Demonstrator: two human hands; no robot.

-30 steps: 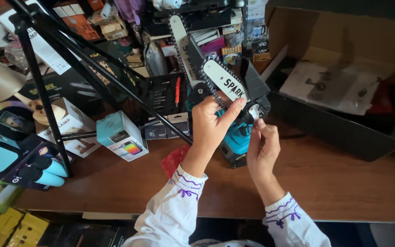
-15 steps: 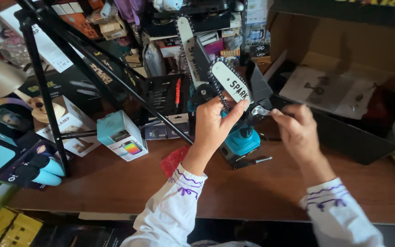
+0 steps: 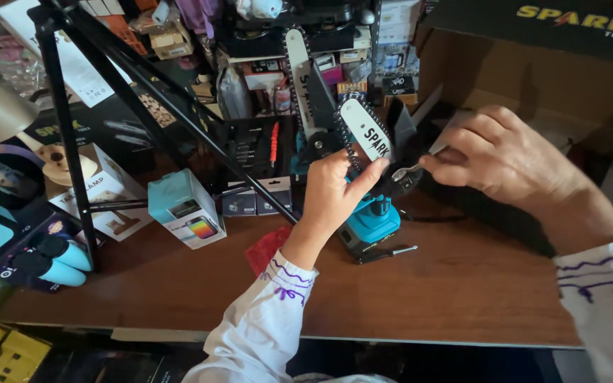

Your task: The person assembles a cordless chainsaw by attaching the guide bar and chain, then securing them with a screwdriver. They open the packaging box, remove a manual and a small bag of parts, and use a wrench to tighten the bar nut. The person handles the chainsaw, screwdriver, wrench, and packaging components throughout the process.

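Head view: a small teal cordless chainsaw (image 3: 367, 213) stands on the brown table (image 3: 462, 291), bar up.
Left hand (image 3: 331, 195): wrapped round the saw body, thumb against the guide bar (image 3: 365, 131).
Right hand (image 3: 505, 159): fingers pinched together on a small metal tool (image 3: 409, 169) at the side cover.
Progress: chain looks seated on the bar; cover fastening seems unfinished.
Nearby: open cardboard box (image 3: 533, 78), black tripod (image 3: 72, 142).
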